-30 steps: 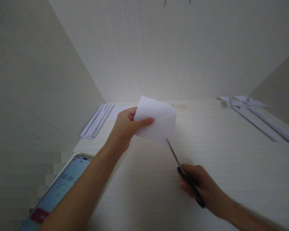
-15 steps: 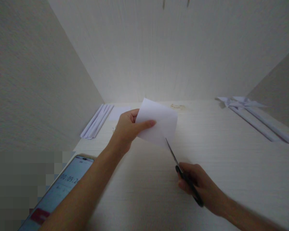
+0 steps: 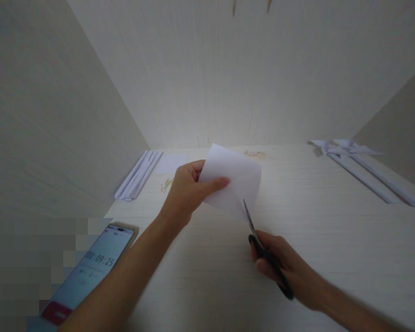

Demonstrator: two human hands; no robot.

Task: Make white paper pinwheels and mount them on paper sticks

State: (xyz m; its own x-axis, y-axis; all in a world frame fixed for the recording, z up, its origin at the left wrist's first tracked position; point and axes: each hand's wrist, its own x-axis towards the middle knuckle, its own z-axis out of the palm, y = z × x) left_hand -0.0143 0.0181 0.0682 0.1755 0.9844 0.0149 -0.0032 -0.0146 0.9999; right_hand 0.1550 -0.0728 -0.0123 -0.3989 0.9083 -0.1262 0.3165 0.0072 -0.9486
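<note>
Between thumb and fingers, my left hand (image 3: 190,189) grips the left side of a white sheet of paper (image 3: 240,173), held up above the table. The thumb lies on the paper's face; most of the fingers are hidden behind it. My right hand (image 3: 280,260) is wrapped round the black handles of a pair of scissors (image 3: 251,221). The blades point up and away, and their tips overlap the lower right corner of the sheet.
At the left wall lie several rolled paper sticks (image 3: 138,175), with a flat white sheet (image 3: 171,163) beside them. Folded paper pieces with long sticks (image 3: 366,173) lie at the far right. A phone (image 3: 97,263) showing a timer rests near my left forearm on the pale table (image 3: 193,276).
My left hand and the paper have shifted slightly right and nearer. The scissors' blades now reach further over the paper's corner. The phone's timer has advanced.
</note>
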